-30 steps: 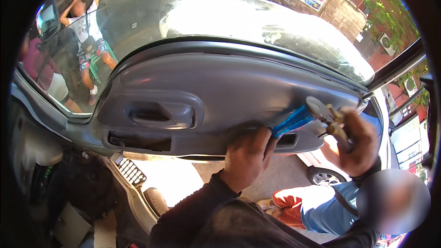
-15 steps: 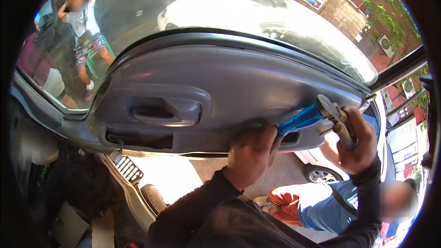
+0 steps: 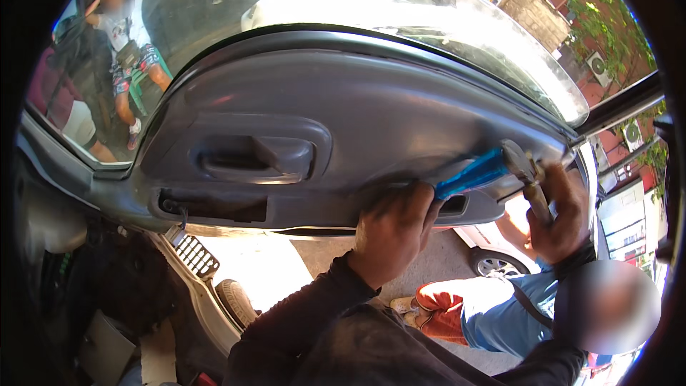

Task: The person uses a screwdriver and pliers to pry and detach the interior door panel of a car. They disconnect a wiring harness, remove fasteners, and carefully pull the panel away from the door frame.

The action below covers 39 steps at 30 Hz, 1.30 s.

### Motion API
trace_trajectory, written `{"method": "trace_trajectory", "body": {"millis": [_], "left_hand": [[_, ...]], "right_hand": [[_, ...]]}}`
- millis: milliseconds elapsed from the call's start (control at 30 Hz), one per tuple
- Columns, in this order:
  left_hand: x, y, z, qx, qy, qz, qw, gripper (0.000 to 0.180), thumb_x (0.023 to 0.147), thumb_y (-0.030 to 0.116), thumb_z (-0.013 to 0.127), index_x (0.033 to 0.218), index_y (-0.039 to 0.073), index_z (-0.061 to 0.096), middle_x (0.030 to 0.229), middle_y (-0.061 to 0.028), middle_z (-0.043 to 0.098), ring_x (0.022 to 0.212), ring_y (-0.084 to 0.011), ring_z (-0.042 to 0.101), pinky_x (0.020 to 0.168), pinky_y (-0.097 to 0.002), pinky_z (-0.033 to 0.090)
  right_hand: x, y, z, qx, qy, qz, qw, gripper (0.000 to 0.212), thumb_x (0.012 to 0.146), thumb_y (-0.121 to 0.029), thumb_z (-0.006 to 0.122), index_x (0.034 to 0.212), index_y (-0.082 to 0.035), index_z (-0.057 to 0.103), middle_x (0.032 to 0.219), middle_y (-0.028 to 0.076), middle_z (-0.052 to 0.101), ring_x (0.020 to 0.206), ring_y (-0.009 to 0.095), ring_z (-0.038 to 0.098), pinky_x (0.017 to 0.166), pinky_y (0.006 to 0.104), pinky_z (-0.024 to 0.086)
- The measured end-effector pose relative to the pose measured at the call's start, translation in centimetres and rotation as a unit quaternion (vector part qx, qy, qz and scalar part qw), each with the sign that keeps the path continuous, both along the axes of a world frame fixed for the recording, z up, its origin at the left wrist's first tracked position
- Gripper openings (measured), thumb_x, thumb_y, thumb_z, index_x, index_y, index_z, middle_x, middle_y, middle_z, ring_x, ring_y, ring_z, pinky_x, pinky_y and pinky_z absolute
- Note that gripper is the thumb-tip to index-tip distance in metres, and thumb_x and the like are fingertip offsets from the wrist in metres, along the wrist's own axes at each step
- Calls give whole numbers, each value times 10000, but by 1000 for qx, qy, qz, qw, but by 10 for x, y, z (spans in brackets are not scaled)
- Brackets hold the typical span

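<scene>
My left hand (image 3: pixel 393 232) is closed around the lower part of a screwdriver (image 3: pixel 471 175) with a translucent blue handle. Its shaft is hidden behind my fingers, low on the grey door panel (image 3: pixel 379 107). In my right hand (image 3: pixel 562 218) is a pair of pliers (image 3: pixel 520 161) with worn handles. The metal head of the pliers is at the butt end of the screwdriver, and I cannot tell if they touch. A dark opening (image 3: pixel 454 205) in the panel lies just beside my left fingers.
Left on the panel are a recessed door handle (image 3: pixel 250 157) and a rectangular cutout (image 3: pixel 221 207). Window glass rises above. A person in a blue shirt (image 3: pixel 511 314) stands close at the lower right; another sits on a green chair (image 3: pixel 139 89) beyond the glass. A car wheel (image 3: pixel 498 263) shows below.
The door panel sits slightly higher in view at its left and middle. Both hands keep hold of their tools with little shift. The blue-shirted person's head is farther left and looks larger.
</scene>
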<state>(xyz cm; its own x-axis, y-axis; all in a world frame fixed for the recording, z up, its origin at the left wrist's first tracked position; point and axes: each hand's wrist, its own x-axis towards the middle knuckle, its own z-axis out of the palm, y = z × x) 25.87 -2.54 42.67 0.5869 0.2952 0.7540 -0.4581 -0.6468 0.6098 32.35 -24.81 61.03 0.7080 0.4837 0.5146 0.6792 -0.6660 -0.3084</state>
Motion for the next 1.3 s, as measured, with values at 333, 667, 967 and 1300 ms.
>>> {"method": "trace_trajectory", "body": {"millis": [333, 667, 967, 1300], "left_hand": [[-2, -2, 0, 10, -12, 24, 1000, 214, 901, 173, 787, 959, 77, 605, 691, -92, 622, 586, -270, 642, 541, -402, 515], [0, -11, -14, 48, 24, 32, 998, 248, 953, 224, 716, 1073, 61, 573, 765, -84, 650, 614, -229, 668, 545, -373, 566], [-4, -20, -12, 79, 62, 2, 995, 420, 870, 121, 688, 1233, -82, 624, 865, -203, 703, 832, -264, 740, 660, -396, 605], [9, -29, -21, 24, 19, 88, 996, 176, 813, 122, 710, 905, -20, 663, 759, -173, 686, 779, -317, 731, 680, -431, 572]], "right_hand": [[-7, -11, 9, -56, -65, -1, 996, 425, 805, 26, 672, 1227, 34, 626, 1175, 159, 671, 1072, 234, 648, 926, 356, 498], [-15, 18, -33, -40, -48, 57, 996, 494, 745, -71, 743, 1213, 29, 618, 1116, 172, 686, 1015, 272, 686, 900, 367, 523], [-90, 93, -61, 8, 44, 184, 982, 575, 692, -158, 808, 1200, 24, 610, 1063, 185, 700, 963, 306, 720, 877, 377, 546], [-361, 281, -187, -346, 44, 771, 533, 607, 776, -314, 834, 1195, -59, 477, 1006, 195, 664, 833, 386, 710, 719, 478, 584]]}}
